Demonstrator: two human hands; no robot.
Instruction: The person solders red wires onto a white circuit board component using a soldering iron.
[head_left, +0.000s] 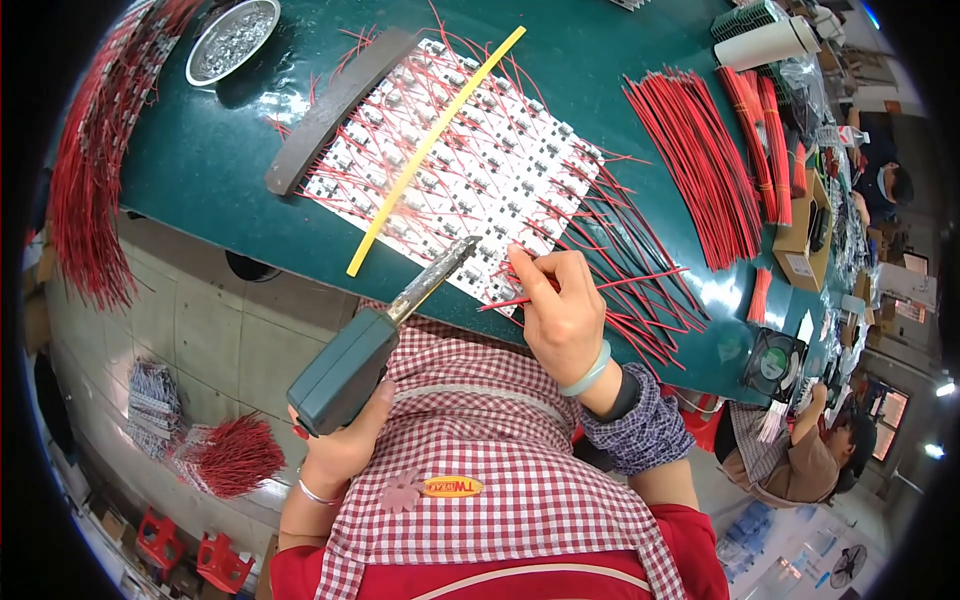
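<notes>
- Dark green plastic forms the handle of the soldering tool [345, 370], just left of centre; its metal barrel slants up and right.
- I see the left hand [346, 440] closed around that handle from below.
- The tool's tip is over the lower part of the white circuit boards [520, 190]; I cannot tell whether it touches them.
- The right hand [562, 310], at centre, has its thumb and forefinger drawn in at the boards' lower right edge. A red wire [645, 278] shows on both sides of it, but I cannot tell whether the fingers pinch it.
- The boards lie in a tilted sheet in the upper middle of my view, on the green table [575, 60], thin red and dark wires trailing over and off them.
- Across them I make out a yellow strip [437, 151], with a dark grey bar [340, 112] along their upper left edge.
- At upper left stands a metal bowl [193, 66] of shiny bits.
- At upper right I have a fanned bundle of red wires [695, 170], then a cardboard box [798, 264] and a small black fan [775, 362] further down.
- Another person [800, 460] sits at lower right.
</notes>
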